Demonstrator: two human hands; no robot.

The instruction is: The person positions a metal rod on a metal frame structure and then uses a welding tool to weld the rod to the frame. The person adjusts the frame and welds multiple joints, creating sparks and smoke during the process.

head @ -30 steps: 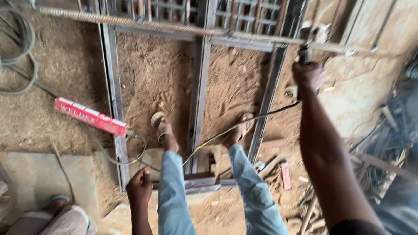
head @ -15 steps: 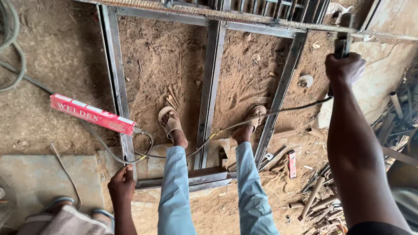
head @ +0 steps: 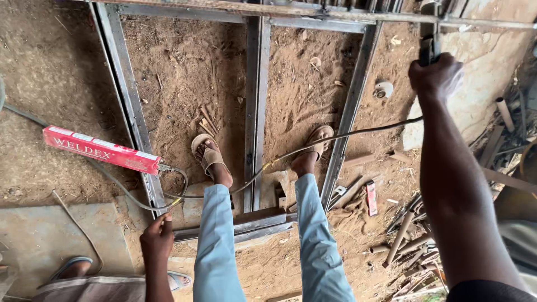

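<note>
A grey metal frame (head: pixel 130 100) of welded bars lies on the sandy ground, and my two sandalled feet stand inside it. My right hand (head: pixel 435 77) is stretched out to the frame's far right corner and is closed around a dark tool handle (head: pixel 429 47). A thin cable (head: pixel 358 132) runs from that hand down and left, across the bars. My left hand (head: pixel 157 239) is low at the near left corner, its fingers curled on the end of the frame's left bar.
A long red box (head: pixel 100 150) lies across the left bar. Scrap rods and short pipes (head: pixel 404 240) are piled at the lower right. Another person's foot in a blue sandal (head: pixel 72 267) and some grey cloth are at the lower left, beside a concrete slab (head: pixel 39 235).
My right hand with the tool has moved further out to the right along the far bar. My left hand has shifted left, from the near cross bar to the frame's near left corner.
</note>
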